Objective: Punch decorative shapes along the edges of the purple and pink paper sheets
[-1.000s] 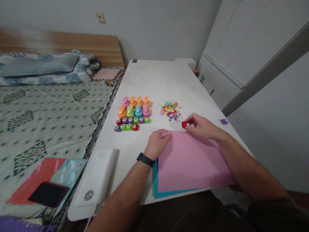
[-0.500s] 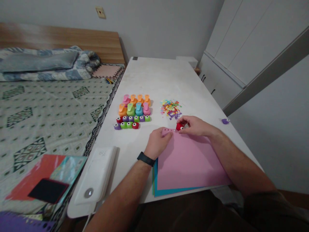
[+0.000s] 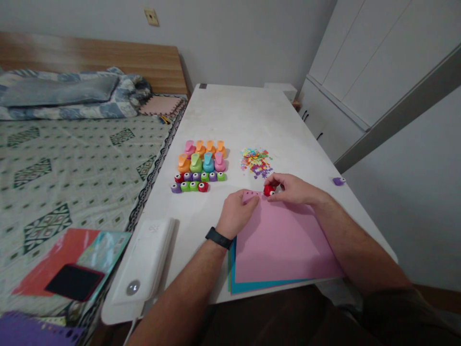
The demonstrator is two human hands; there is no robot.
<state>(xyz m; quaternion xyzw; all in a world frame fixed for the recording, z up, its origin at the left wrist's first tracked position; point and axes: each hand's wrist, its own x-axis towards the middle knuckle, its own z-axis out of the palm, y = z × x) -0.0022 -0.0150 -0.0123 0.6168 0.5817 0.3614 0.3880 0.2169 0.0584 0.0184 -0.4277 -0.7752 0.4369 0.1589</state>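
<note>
My left hand (image 3: 236,214) lies flat on the near-left part of the top corner of a pink paper sheet (image 3: 283,245), which shows a few small punched holes (image 3: 251,194) beside my fingers. My right hand (image 3: 293,189) pinches a small red craft punch (image 3: 269,191) at the sheet's top edge. A teal sheet (image 3: 239,274) lies under the pink one. Behind my hands stand rows of larger pastel craft punches (image 3: 201,157) and a row of small punches (image 3: 196,183). A heap of multicoloured paper cutouts (image 3: 256,163) lies just beyond the red punch.
A lone purple small punch (image 3: 338,181) sits near the right edge of the white table (image 3: 234,110). A white flat device (image 3: 144,262) lies at the left edge. A bed (image 3: 82,144) runs along the left, with a colourful book (image 3: 72,269) on it. White cabinets (image 3: 360,72) stand at the right.
My right hand has moved left and down with the red punch, from the cutouts' side to the pink sheet's top edge. My left hand stays on the corner.
</note>
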